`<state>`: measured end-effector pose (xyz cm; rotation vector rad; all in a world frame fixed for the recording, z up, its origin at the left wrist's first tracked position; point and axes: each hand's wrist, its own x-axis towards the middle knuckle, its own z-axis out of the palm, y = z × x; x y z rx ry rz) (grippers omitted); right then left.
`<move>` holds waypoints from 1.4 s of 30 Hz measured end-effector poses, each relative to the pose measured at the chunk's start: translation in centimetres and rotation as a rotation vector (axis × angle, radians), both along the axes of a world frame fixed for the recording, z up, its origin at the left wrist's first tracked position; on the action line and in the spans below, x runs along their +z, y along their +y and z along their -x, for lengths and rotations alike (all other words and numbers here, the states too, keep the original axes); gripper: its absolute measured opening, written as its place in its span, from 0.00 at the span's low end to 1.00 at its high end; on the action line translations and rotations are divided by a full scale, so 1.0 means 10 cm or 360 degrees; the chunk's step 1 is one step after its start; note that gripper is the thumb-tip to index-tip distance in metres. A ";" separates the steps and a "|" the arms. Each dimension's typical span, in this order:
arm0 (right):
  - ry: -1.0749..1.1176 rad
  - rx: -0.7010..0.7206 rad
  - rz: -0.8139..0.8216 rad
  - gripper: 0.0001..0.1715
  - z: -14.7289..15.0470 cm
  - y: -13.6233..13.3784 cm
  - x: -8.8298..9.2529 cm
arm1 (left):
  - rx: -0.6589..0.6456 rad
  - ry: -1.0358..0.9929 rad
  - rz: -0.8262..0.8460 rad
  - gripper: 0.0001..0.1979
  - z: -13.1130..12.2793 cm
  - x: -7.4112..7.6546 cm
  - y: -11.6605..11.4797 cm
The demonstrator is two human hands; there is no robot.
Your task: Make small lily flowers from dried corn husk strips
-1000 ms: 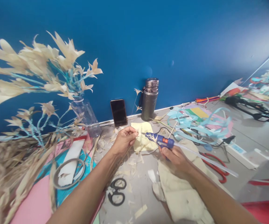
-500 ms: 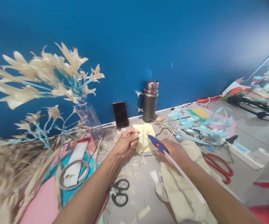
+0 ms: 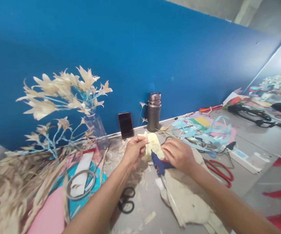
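My left hand (image 3: 134, 151) pinches a small cream-coloured strip (image 3: 143, 134) between thumb and fingertips, above a pale yellow pad (image 3: 157, 143). To the right, my right hand (image 3: 179, 155) is off the blue glue gun (image 3: 158, 163), with its fingers loosely bent and nothing visible in them. The glue gun lies just below that hand, its nozzle towards the pad. A long clear glue stick (image 3: 173, 203) trails from its back across a beige cloth (image 3: 189, 198).
Black-handled scissors (image 3: 127, 205) and scraps lie in front. At left stand a bottle (image 3: 97, 131) of cream flowers, dried husks (image 3: 6, 182) and a tape ring (image 3: 68, 188). Behind are a phone (image 3: 125, 125) and flask (image 3: 154, 113); at right, blue ribbon (image 3: 218, 128), red-handled scissors (image 3: 220, 172) and a power strip (image 3: 247, 159).
My right hand has let go of the glue gun, which now rests on the cloth. My left hand keeps its pinch on the strip. The camera view has tilted and shifted.
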<state>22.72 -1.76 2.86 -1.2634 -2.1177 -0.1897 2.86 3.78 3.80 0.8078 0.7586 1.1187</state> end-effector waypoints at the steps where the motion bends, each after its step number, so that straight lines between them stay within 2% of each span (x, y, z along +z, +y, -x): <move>1: -0.0047 -0.0014 -0.0106 0.13 0.06 0.01 0.06 | -0.0029 -0.0019 0.0024 0.19 -0.01 0.03 -0.03; 4: -0.0194 -0.0034 -0.0433 0.13 0.23 0.07 0.20 | -0.0104 -0.0063 0.0075 0.21 -0.03 0.11 -0.10; 7: -0.0252 -0.0061 -0.0719 0.11 0.31 0.13 0.23 | -0.0108 -0.0048 0.0063 0.20 -0.03 0.13 -0.12; 9: -0.0262 -0.0065 -0.0806 0.09 0.33 0.15 0.22 | -0.0083 -0.0011 0.0045 0.20 -0.03 0.12 -0.12; 13: -0.0294 -0.0064 -0.0805 0.10 0.32 0.15 0.19 | -0.0024 0.0058 0.0017 0.19 -0.03 0.10 -0.12; 17: -0.0256 -0.0030 -0.0699 0.12 0.26 0.15 0.16 | -0.0084 0.0093 0.0059 0.19 -0.02 0.09 -0.11; 20: -0.0049 0.0034 -0.0534 0.11 0.21 0.17 0.11 | -0.0245 0.0082 0.0134 0.19 -0.02 0.08 -0.10; 23: 0.0554 0.0043 -0.0221 0.08 0.20 0.18 0.06 | -0.0357 0.0035 0.0223 0.18 -0.03 0.07 -0.10; 25: 0.1119 0.0028 0.0147 0.05 0.21 0.19 0.04 | -0.0350 -0.0018 0.0264 0.19 -0.05 0.05 -0.11; 28: 0.1815 0.0057 0.0715 0.10 0.25 0.21 -0.01 | -0.0340 -0.0080 0.0315 0.20 -0.08 0.03 -0.12; 30: 0.2072 0.0081 0.0885 0.13 0.28 0.23 -0.04 | -0.0347 -0.0084 0.0354 0.19 -0.10 0.02 -0.12; 34: 0.2090 0.0097 0.0872 0.13 0.31 0.24 -0.05 | -0.0316 -0.0058 0.0383 0.15 -0.13 0.00 -0.12; 42: 0.1557 -0.0030 0.0526 0.09 0.28 0.23 -0.08 | -0.0291 -0.0026 0.0385 0.09 -0.13 -0.03 -0.12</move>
